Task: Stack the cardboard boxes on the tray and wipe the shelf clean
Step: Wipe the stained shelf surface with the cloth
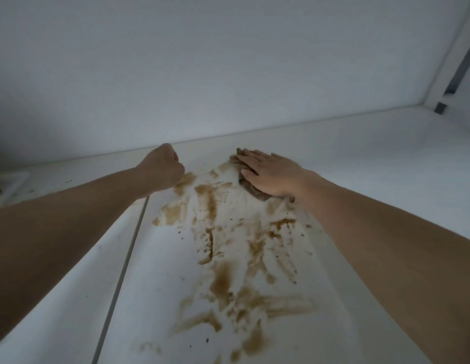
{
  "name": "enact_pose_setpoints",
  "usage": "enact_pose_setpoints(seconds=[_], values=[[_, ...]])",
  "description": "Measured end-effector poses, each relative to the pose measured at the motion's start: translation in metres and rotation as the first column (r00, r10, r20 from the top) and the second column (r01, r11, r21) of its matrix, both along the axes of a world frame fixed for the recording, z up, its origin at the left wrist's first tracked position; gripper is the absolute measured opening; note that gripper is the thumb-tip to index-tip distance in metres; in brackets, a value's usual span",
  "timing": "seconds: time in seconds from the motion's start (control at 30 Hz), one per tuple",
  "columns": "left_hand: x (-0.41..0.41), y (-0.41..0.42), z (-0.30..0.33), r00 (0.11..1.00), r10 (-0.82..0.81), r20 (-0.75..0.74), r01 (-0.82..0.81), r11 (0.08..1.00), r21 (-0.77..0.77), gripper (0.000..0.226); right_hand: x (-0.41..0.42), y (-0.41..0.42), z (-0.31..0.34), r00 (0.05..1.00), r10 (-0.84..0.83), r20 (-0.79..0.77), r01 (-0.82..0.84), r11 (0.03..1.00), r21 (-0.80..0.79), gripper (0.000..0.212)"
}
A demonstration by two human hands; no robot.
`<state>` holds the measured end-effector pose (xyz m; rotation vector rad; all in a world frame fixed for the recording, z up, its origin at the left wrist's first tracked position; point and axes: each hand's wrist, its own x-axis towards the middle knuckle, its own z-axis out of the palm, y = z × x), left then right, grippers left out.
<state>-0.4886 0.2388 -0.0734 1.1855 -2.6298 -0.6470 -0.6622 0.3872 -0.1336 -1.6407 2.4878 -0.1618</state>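
White shelf (360,158) with brown smears (228,258) before you.
Your right hand (270,173) presses flat, fingers straight, on the stained cloth (251,189) near the back wall; your left hand (163,166) is a clenched, empty fist.

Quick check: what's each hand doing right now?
Left hand: closed in a fist on the shelf, holding nothing visible.
Right hand: open, fingers straight, pressing the brown cloth flat onto the stained shelf.
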Motion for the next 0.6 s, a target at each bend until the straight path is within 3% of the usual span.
enact_pose_setpoints(seconds=[0.07, 0.13, 0.2, 0.27, 0.33, 0.47, 0.53, 0.6], values=[[0.002, 0.004, 0.005, 1.000, -0.009, 0.006, 0.009, 1.000, 0.007, 0.022, -0.022, 0.020, 0.001, 0.999, -0.041, -0.013, 0.042, 0.999, 0.009, 0.056], [0.007, 0.005, 0.010, 1.000, -0.015, 0.016, 0.014, 1.000, 0.024, 0.019, -0.048, 0.043, 0.000, 0.968, -0.247, -0.050, 0.248, 0.969, 0.013, 0.058], [0.013, 0.004, 0.013, 0.999, -0.028, 0.028, 0.026, 0.999, 0.041, 0.022, -0.059, 0.055, -0.001, 0.871, -0.489, -0.047, 0.491, 0.871, 0.031, 0.060], [0.018, 0.003, 0.012, 0.999, -0.040, 0.028, 0.039, 0.998, 0.049, 0.022, -0.051, 0.047, -0.002, 0.801, -0.596, -0.047, 0.598, 0.801, 0.041, 0.060], [0.017, 0.005, 0.010, 0.999, -0.037, 0.020, 0.036, 0.998, 0.047, 0.021, -0.032, 0.036, -0.001, 0.837, -0.545, -0.052, 0.547, 0.837, 0.031, 0.060], [0.004, 0.023, 0.009, 1.000, -0.026, -0.017, 0.027, 0.997, 0.074, 0.019, 0.002, 0.032, -0.002, 0.965, -0.259, -0.034, 0.258, 0.966, -0.019, 0.057], [-0.003, 0.034, 0.010, 0.999, -0.041, -0.027, 0.043, 0.996, 0.083, 0.020, 0.006, 0.042, -0.003, 0.988, -0.156, -0.015, 0.156, 0.988, -0.006, 0.057], [-0.008, 0.041, 0.013, 0.997, -0.072, -0.027, 0.073, 0.994, 0.078, 0.020, -0.006, 0.059, -0.002, 0.987, -0.159, -0.017, 0.160, 0.987, 0.012, 0.057]])
